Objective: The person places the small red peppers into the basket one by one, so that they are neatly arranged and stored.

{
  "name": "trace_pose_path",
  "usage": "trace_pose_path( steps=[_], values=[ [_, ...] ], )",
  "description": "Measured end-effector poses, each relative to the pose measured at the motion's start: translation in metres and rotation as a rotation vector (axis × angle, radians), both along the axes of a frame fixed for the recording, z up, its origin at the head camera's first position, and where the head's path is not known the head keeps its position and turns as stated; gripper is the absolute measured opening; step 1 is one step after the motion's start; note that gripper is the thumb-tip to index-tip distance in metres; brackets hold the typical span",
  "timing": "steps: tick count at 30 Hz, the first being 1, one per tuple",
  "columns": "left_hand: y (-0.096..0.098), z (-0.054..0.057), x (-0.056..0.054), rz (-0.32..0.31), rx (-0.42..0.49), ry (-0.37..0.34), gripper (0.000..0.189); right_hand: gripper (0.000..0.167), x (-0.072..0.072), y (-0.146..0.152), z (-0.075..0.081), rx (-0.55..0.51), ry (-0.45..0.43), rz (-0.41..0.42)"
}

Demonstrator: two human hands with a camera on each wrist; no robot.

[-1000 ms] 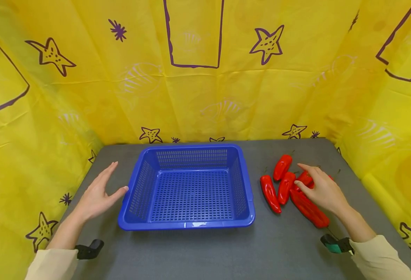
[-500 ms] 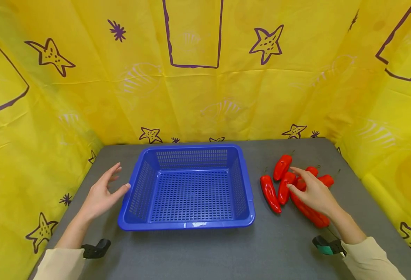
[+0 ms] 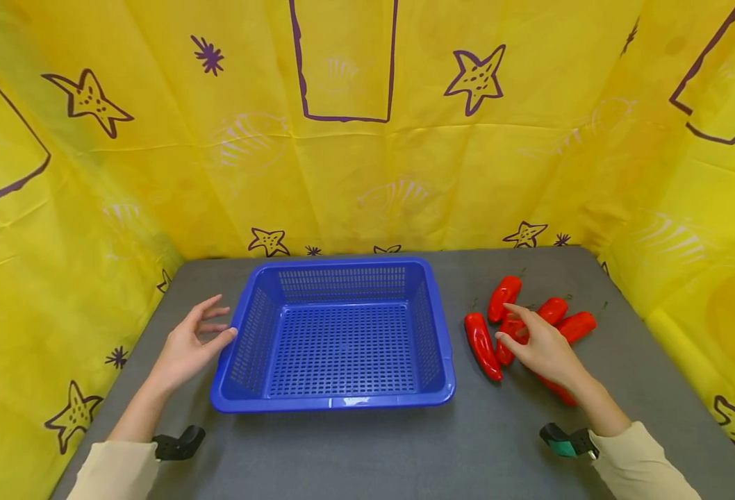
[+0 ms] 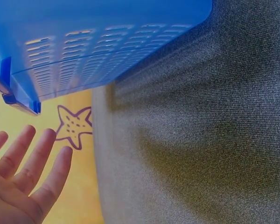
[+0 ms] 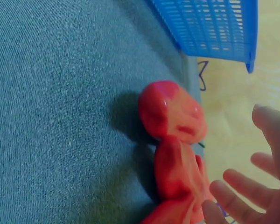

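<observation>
A blue plastic basket point(image 3: 392, 401) with slotted walls stands on the table, nothing inside it. My left hand point(image 3: 183, 354) is beside its left wall, thumb tip at the rim and fingers spread. In the left wrist view those fingers point(image 4: 39, 161) stand apart below the basket's side. Several glossy red peppers point(image 3: 483, 347) lie in a loose group right of the basket. Over them hovers my right hand point(image 3: 545, 351), fingers loosely bent with nothing between them; it partly hides the middle peppers. The right wrist view has the nearest pepper point(image 5: 170, 112) apart from the fingertips.
The grey table point(image 3: 367, 458) carries the basket and the peppers. A yellow cloth point(image 3: 342, 187) with starfish drawings hangs behind and at both sides. Each wrist wears a black strap mount, such as the left mount point(image 3: 180, 444).
My right hand has moved left across the peppers, uncovering those on the right. My left hand has shifted slightly right, toward the basket. Basket and peppers have stayed put.
</observation>
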State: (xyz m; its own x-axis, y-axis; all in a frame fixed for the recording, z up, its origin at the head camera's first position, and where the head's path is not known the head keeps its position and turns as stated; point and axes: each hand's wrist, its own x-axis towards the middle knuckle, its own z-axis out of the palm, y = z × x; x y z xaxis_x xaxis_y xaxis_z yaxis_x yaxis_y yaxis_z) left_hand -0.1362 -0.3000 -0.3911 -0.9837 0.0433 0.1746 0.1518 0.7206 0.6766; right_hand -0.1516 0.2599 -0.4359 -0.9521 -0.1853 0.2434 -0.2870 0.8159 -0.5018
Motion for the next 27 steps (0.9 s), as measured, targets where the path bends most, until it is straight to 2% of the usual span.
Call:
trace_pose_path(
  steps=[7,12,18,23,27],
  values=[
    [0.002,-0.002,-0.002,0.006,-0.021,-0.023,0.062,0.055,0.000,-0.007,-0.001,0.010,-0.017,-0.046],
    [0.002,-0.001,-0.004,0.020,-0.020,-0.087,0.061,0.055,0.000,-0.010,-0.001,0.007,-0.046,-0.043],
    [0.002,-0.001,-0.007,0.009,0.050,-0.178,0.062,0.053,-0.001,-0.014,-0.004,0.010,-0.045,-0.043],
    [0.002,0.000,-0.009,-0.001,0.123,-0.237,0.062,0.051,-0.002,-0.017,-0.006,0.001,-0.045,-0.056],
    [0.003,0.001,-0.010,-0.004,0.142,-0.267,0.063,0.051,-0.001,-0.020,-0.007,-0.002,-0.050,-0.069]
  ],
)
